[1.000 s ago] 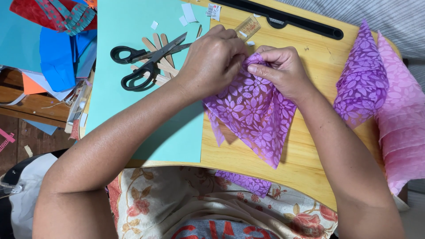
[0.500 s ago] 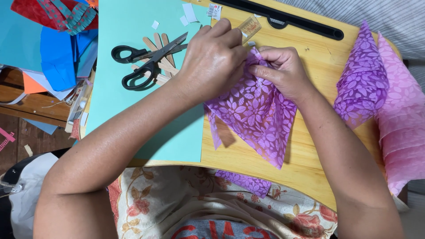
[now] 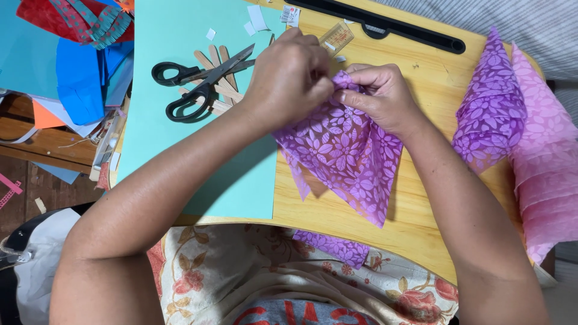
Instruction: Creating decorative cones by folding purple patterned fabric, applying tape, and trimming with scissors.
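On a wooden lap table both the left hand and right hand pinch purple patterned paper (its top corner hidden); scissors lie left on a teal sheet

Black scissors over wooden sticks on teal sheet at table's left edge; purple cone and pink paper along right edge; black bar at far edge.

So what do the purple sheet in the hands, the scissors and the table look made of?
Purple sheet: probably thin translucent paper or plastic with a flower pattern; the wood shows faintly through.
Scissors: dark metal blades, glossy black handles, likely plastic.
Table: light wood or wood-look board, smooth, with visible grain.
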